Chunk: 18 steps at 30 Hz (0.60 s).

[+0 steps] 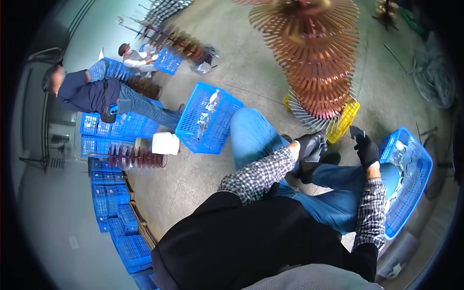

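Two black-gloved hands work above the person's blue-jeaned knees, just below a tall copper-coloured rack of radiating metal rods [316,58]. The left hand [309,145] has its grip closed around a small dark flat metal piece [318,153], held low over the lap close to the yellow plastic crate [349,118] in which the rack's base stands. The right hand [366,147] is raised just beside it, fingers [358,133] curled together near the rack's lowest silver rods; whether anything is pinched between them I cannot tell. Both forearms wear checked black-and-white sleeves.

At the person's right side, touching the leg, sits a blue plastic mesh crate [420,169] with shiny small parts inside. Another blue mesh crate [209,118], also holding shiny parts, stands on the concrete floor [193,183] beyond the left knee. Farther left, a seated person in a dark jacket [89,94] faces stacked blue crates [113,212], and a second co-worker [133,58] sits farther back beside more loaded racks.
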Tool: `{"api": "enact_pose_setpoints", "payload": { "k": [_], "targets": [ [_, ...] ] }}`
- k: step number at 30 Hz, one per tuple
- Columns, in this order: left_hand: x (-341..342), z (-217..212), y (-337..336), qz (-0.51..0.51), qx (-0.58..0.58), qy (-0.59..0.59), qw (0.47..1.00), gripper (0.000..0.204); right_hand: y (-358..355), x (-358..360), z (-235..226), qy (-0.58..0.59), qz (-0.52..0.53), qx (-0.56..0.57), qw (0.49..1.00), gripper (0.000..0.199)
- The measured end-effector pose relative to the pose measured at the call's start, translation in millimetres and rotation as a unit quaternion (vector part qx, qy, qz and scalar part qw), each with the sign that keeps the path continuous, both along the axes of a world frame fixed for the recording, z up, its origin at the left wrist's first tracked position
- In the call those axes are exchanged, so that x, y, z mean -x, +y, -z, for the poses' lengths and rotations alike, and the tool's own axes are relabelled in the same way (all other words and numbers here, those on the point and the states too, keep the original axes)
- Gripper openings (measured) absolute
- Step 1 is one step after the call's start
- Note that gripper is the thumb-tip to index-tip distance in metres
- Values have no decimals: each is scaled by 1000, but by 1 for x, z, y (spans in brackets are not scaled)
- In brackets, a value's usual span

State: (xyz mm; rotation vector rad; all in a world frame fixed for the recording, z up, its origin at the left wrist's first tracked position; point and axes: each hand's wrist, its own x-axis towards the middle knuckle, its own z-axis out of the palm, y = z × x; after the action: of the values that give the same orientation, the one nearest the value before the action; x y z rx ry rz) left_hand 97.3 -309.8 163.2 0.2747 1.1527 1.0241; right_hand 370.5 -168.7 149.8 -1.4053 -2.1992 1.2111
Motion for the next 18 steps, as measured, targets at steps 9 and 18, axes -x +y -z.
{"api": "enact_pose_setpoints", "payload": {
  "k": [9, 18],
  "targets": [
    [38, 5, 21, 173, -83, 293, 937, 41, 52, 39, 18, -152, -107, -158, 970, 26],
    [18, -30, 52, 276, -177, 607, 724, 52, 64, 66, 44, -160, 6, 5, 987, 31]
  ]
}}
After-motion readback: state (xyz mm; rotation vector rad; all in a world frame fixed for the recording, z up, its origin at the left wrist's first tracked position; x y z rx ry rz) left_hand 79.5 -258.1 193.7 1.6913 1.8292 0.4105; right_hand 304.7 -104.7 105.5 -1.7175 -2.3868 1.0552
